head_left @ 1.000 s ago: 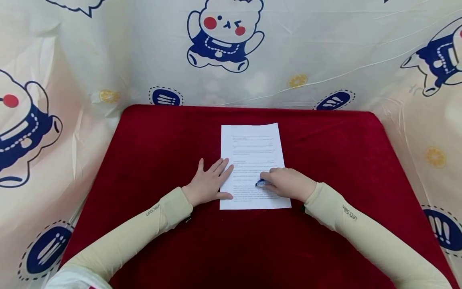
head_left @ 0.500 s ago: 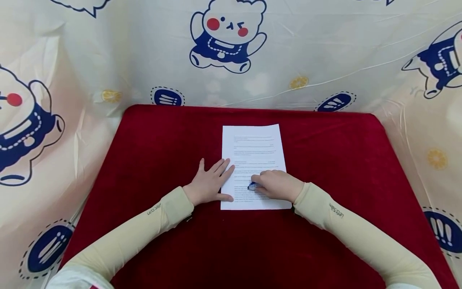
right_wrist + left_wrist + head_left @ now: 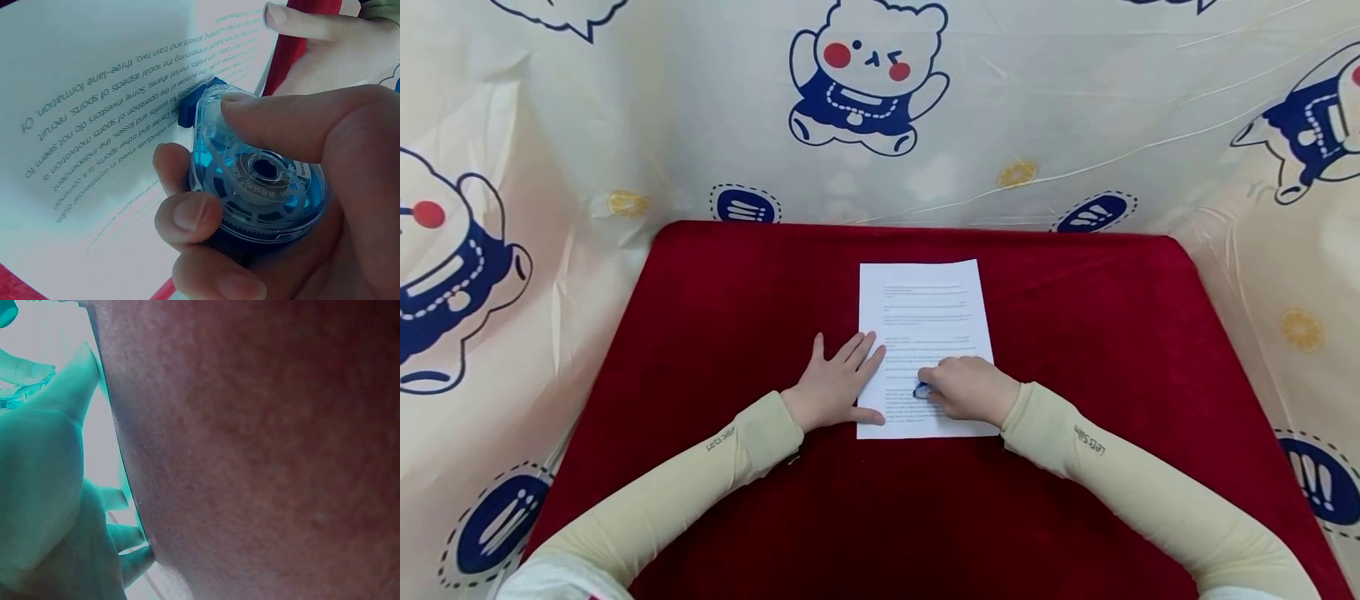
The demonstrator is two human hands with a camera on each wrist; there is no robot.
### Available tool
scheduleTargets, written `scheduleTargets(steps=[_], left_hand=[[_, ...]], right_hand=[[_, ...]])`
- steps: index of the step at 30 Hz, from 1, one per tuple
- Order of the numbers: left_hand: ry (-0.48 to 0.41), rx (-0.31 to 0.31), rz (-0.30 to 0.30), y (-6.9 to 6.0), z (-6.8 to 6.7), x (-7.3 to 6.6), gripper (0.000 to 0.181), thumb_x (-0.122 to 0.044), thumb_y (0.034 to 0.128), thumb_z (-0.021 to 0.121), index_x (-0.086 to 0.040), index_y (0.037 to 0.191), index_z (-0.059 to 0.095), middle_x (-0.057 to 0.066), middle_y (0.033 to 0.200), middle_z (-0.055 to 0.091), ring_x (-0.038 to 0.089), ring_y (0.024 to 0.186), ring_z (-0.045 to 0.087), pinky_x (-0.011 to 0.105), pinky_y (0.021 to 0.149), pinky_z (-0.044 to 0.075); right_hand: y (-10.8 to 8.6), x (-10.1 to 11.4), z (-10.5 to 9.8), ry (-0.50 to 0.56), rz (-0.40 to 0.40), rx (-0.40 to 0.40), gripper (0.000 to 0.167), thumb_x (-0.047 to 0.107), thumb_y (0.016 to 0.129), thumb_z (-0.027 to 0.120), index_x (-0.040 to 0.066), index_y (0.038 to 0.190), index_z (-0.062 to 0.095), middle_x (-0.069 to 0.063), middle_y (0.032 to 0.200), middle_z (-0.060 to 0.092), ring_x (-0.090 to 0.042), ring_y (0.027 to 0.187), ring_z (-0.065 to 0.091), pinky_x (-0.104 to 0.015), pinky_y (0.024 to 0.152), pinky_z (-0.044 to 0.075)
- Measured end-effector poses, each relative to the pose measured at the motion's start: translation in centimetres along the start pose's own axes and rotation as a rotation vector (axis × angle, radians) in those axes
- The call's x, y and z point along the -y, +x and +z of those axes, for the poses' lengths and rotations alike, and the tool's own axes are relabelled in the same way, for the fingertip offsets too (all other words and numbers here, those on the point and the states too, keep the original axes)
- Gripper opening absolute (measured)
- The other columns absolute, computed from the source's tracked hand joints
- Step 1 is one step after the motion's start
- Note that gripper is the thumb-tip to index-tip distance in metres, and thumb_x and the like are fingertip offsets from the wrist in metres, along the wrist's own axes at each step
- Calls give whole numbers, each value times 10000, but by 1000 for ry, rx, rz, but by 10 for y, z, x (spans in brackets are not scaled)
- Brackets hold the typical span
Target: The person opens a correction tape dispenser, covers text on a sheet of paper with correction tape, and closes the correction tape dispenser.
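Observation:
A sheet of printed paper lies on the red cloth, taller than it is wide. My right hand holds a clear blue correction tape, thumb on one side and fingers curled round the other. Its dark blue tip is at the printed lines in the lower half of the page; whether it touches the paper I cannot tell. My left hand rests on the sheet's left edge with fingers spread and straight. In the left wrist view its thumb lies along the paper's edge.
Red velvety cloth covers the table around the sheet. A white curtain with cartoon bears hangs behind the table and at both sides.
Over the last second my right hand has slid left across the sheet with the correction tape, mostly in the first half. My left hand has stayed in place.

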State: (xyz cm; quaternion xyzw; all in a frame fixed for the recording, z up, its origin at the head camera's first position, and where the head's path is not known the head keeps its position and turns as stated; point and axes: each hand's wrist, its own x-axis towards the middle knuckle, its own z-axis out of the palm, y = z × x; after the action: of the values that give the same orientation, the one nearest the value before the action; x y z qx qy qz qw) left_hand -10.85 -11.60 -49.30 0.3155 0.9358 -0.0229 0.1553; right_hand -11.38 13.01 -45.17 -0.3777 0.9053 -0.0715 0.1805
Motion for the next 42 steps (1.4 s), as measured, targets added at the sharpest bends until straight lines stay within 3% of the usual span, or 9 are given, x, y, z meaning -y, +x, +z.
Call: scheduleTargets(steps=[10,20,32,42], left_hand=[[-9,-1,5,-1,-3,0,1111,-789,875,601,-79,1657,259,181,1719,192,353,1591,179,800,1126,181],[-11,-9,11,-5,7,-4,1098,-791,878,592,-78,1651,278,181,1716,209,356,1588,191,801,1116,204],[-3,-71,20,2,8,3,1106,-788,873,595,-74,1653,271,183,1716,201,348,1591,179,813,1110,191],[-1,-49,13,0,9,1,1099,-788,878,592,-78,1654,270,177,1718,205,344,1591,182,816,1106,191]], right_hand=[[0,1,-1,5,30,10,99,110,978,715,82,1068,742,-76,905,765,-133,674,632,-316,610,542],[-1,3,8,-8,34,8,40,97,955,724,103,995,726,-60,800,715,-138,629,595,-336,571,516],[0,-3,0,-39,31,-4,84,100,962,721,86,1043,740,-72,872,752,-133,640,612,-326,563,532],[-5,-5,1,-21,33,15,83,92,965,716,80,1043,741,-63,878,753,-128,626,581,-292,562,503]])
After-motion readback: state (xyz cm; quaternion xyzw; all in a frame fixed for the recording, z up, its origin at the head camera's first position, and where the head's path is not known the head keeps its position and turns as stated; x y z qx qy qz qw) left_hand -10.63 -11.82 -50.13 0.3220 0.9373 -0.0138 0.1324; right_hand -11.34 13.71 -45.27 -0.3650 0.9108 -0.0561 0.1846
